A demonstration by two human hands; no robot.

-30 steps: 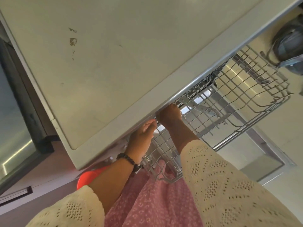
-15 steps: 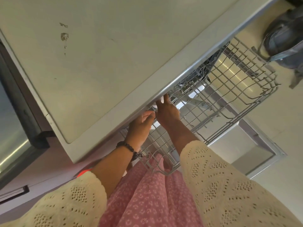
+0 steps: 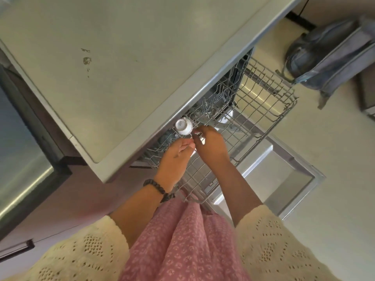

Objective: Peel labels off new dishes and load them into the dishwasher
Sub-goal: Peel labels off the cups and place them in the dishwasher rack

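Observation:
A white cup [image 3: 183, 126] stands upside down in the pulled-out upper wire rack [image 3: 263, 110] of the dishwasher, just under the countertop's edge. My left hand [image 3: 175, 157] lies palm up over the rack, its fingertips just below the cup. Close to the right of the cup, my right hand [image 3: 212, 146] shows its back, with fingers curled down at the rack wires. Something small and pale shows between the two hands, too hidden to name. No label is visible.
The grey countertop [image 3: 121, 57] overhangs the rack's rear part. Below the rack lies the open dishwasher door [image 3: 284, 179]. A grey backpack [image 3: 328, 55] sits on the floor at the upper right. A dark oven front [image 3: 22, 159] is at the left.
Both hands have drawn back from under the countertop's edge toward me. The view has shifted, and the upside-down white cup now shows in the rack.

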